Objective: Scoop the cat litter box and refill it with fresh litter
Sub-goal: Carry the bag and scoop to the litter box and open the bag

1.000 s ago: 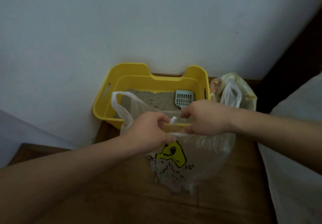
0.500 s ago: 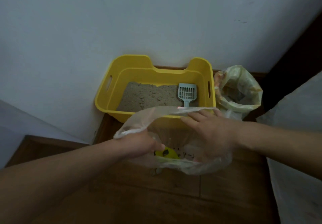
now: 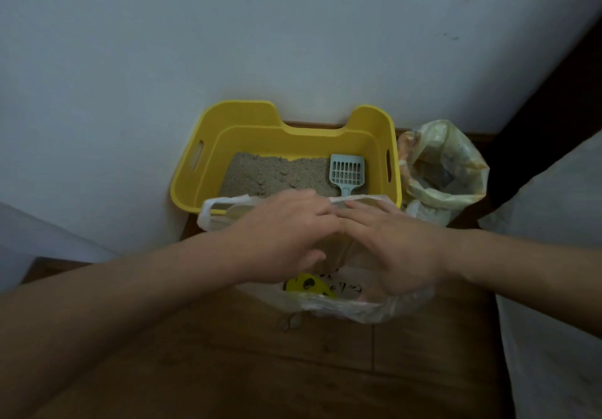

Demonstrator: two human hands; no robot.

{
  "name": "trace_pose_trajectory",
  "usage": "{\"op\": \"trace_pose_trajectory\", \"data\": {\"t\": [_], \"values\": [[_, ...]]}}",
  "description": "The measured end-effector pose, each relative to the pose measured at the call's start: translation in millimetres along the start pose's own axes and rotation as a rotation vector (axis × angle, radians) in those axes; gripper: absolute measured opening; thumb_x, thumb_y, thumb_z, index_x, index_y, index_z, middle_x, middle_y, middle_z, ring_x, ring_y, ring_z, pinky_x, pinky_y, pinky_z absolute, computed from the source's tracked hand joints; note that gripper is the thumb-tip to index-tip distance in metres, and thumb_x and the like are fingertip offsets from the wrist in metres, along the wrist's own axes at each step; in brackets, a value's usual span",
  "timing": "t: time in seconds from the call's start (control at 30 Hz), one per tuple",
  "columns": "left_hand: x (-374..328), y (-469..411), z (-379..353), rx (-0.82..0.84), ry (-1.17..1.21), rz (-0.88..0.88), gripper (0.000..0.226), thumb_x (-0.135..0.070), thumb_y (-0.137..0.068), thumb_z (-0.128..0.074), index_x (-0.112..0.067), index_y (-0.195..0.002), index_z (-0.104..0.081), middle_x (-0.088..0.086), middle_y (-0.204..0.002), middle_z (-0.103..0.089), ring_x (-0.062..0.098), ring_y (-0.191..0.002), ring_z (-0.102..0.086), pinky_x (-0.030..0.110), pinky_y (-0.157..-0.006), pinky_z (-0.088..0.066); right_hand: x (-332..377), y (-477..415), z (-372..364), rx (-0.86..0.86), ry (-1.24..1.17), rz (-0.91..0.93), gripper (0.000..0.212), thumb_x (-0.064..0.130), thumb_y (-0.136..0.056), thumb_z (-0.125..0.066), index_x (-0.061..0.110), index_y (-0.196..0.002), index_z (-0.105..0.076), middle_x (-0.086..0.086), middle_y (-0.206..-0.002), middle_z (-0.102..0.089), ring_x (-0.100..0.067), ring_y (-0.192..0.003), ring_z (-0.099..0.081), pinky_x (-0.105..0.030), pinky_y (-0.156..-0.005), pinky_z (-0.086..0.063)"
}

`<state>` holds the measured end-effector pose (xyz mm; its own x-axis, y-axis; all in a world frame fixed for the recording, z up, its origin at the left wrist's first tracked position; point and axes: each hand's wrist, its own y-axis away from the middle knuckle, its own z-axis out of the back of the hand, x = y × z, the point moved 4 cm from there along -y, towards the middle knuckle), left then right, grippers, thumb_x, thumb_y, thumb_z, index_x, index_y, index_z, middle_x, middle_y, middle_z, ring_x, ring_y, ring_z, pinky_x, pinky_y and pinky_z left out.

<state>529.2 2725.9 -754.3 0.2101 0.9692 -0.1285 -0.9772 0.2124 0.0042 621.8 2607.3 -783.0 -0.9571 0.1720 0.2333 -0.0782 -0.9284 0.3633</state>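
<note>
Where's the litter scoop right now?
In the head view, the pale blue scoop lies inside the yellow litter box at its right end, handle toward the clear bag.

Scoop [image 3: 346,172] in litter box [image 3: 260,132]; bag [image 3: 345,304] in front

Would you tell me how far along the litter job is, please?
Done: nothing visibly yet. In hand: the left hand and right hand work at the mouth of the clear bag before the box. To do: scooping, as the scoop lies untouched on the litter, then refilling.
</note>
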Motion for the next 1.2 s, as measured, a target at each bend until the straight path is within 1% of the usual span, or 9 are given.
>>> {"op": "trace_pose_trajectory", "data": {"t": [0.07,0.2,0.37,0.53,0.67,0.77,0.9,1.03,1.2], "values": [[9.4,-4.2,-2.7,-0.014,-0.156,-0.073,0.049,-0.049,-0.074,-0.073,-0.026,-0.116,-0.062,-0.002,-0.12,-0.059,0.021,-0.114,-0.051,0.043,-0.099,-0.041,-0.2,0.1,5.9,-0.075,-0.047,0.003,0.109,0.062,-0.07,-0.074,0.027,-0.154,-0.014,0.008,-0.161,-0.017,-0.012,-0.147,-0.016,-0.031,-0.121,-0.014],[25.5,-4.2,-17.4,0.162,-0.085,0.054,0.077,-0.071,-0.073,-0.063,-0.036,-0.139,-0.043,-0.008,-0.151,-0.036,0.017,-0.141,-0.026,0.045,-0.118,-0.02,0.0,2.4,5.4,-0.179,-0.067,-0.148,0.076,0.051,-0.079,-0.071,0.02,-0.141,-0.04,0.0,-0.143,-0.046,-0.018,-0.13,-0.044,-0.034,-0.108,-0.04],[22.1,11.7,-49.5,0.285,0.1,0.192,0.1,-0.075,-0.072,-0.062,-0.034,-0.153,-0.019,-0.015,-0.162,-0.011,0.01,-0.147,-0.012,0.039,-0.12,-0.023,4.3,10.1,-15.3,-0.162,-0.062,-0.162,0.089,0.059,-0.082,-0.064,0.019,-0.151,-0.025,0.001,-0.157,-0.027,-0.015,-0.144,-0.024,-0.026,-0.118,-0.015],[18.9,26.6,-75.9,0.255,0.116,0.271,0.115,-0.08,-0.067,-0.062,-0.027,-0.155,-0.01,-0.01,-0.16,-0.009,0.013,-0.145,-0.009,0.033,-0.116,-0.018,-2.8,10.2,-54.8,-0.061,-0.001,-0.121,0.113,0.067,-0.078,-0.063,0.017,-0.156,0.0,-0.003,-0.165,0.002,-0.019,-0.151,0.005,-0.032,-0.12,0.007],[19.1,37.6,-84.5,0.23,0.081,0.297,0.093,-0.074,-0.076,-0.057,-0.029,-0.151,-0.025,-0.004,-0.155,-0.021,0.018,-0.141,-0.022,0.036,-0.112,-0.034,-2.3,9.5,-63.0,-0.064,0.008,-0.047,0.109,0.064,-0.078,-0.065,0.017,-0.157,-0.006,-0.002,-0.165,-0.004,-0.018,-0.151,-0.002,-0.027,-0.114,0.009],[15.2,42.5,-85.6,0.175,-0.022,0.179,0.068,-0.057,-0.082,-0.061,-0.024,-0.14,-0.046,0.006,-0.146,-0.043,0.024,-0.131,-0.042,0.045,-0.103,-0.044,-3.0,6.4,-65.8,-0.035,-0.029,-0.03,0.11,0.062,-0.08,-0.066,0.018,-0.157,-0.001,-0.001,-0.165,-0.003,-0.015,-0.15,-0.004,-0.022,-0.112,0.008],[8.4,31.4,-82.6,0.059,0.067,-0.012,0.05,-0.037,-0.085,-0.066,-0.018,-0.13,-0.057,0.002,-0.13,-0.058,0.018,-0.119,-0.053,0.036,-0.099,-0.047,-6.5,-1.6,-66.9,0.011,-0.095,-0.025,0.111,0.06,-0.082,-0.065,0.017,-0.156,0.006,0.0,-0.165,0.001,-0.014,-0.15,-0.005,-0.017,-0.111,0.002],[19.1,16.3,-92.9,0.204,0.111,0.056,0.045,-0.045,-0.098,-0.044,-0.032,-0.14,-0.042,-0.009,-0.135,-0.052,0.011,-0.125,-0.042,0.034,-0.104,-0.033,-7.4,-9.3,-66.1,0.08,-0.125,-0.007,0.108,0.056,-0.084,-0.065,0.019,-0.156,0.007,0.001,-0.165,0.001,-0.014,-0.149,-0.011,-0.017,-0.109,-0.008],[32.4,21.9,-111.7,0.414,0.07,0.123,0.047,-0.043,-0.091,-0.054,-0.034,-0.136,-0.046,-0.008,-0.13,-0.056,0.013,-0.127,-0.04,0.041,-0.106,-0.026,-18.3,-14.2,-72.7,0.15,-0.104,-0.045,0.111,0.061,-0.082,-0.064,0.019,-0.156,0.008,0.0,-0.165,0.0,-0.017,-0.15,-0.012,-0.028,-0.118,-0.017]]}}
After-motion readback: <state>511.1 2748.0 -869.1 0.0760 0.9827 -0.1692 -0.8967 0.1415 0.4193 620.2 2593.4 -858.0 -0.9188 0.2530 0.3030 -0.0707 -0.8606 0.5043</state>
